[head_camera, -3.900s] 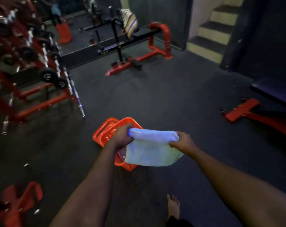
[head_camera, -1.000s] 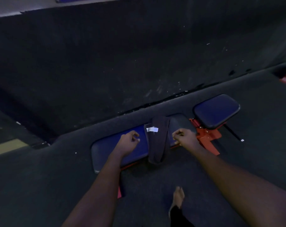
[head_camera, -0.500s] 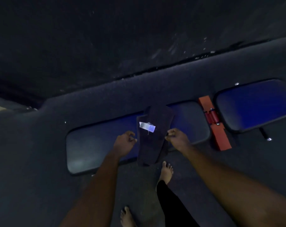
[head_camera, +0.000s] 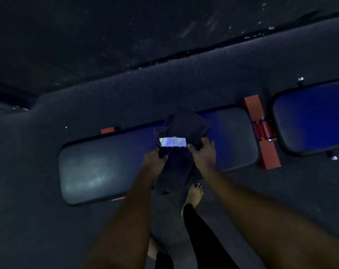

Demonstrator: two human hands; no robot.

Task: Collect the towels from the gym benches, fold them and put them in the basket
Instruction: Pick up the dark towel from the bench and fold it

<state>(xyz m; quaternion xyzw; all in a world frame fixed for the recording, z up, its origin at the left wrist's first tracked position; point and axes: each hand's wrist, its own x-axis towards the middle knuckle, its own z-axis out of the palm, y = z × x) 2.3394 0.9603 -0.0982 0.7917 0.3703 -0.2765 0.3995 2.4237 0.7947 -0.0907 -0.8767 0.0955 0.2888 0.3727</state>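
A dark towel (head_camera: 181, 167) with a white label (head_camera: 172, 142) lies draped across the long blue bench pad (head_camera: 106, 167), its near end hanging over the front edge. My left hand (head_camera: 154, 160) pinches the towel's left edge just below the label. My right hand (head_camera: 203, 152) grips its right edge. Both hands are closed on the cloth. The basket is out of view.
A second blue pad (head_camera: 310, 121) sits to the right, joined by a red-orange frame (head_camera: 262, 133). A dark wall (head_camera: 126, 35) rises behind the bench. My bare feet (head_camera: 194, 195) stand on the dark carpet right in front of the bench.
Earlier I held a white towel over the orange basket. Since then I turned to this bench, and in the last half second both hands closed on the dark towel's edges.
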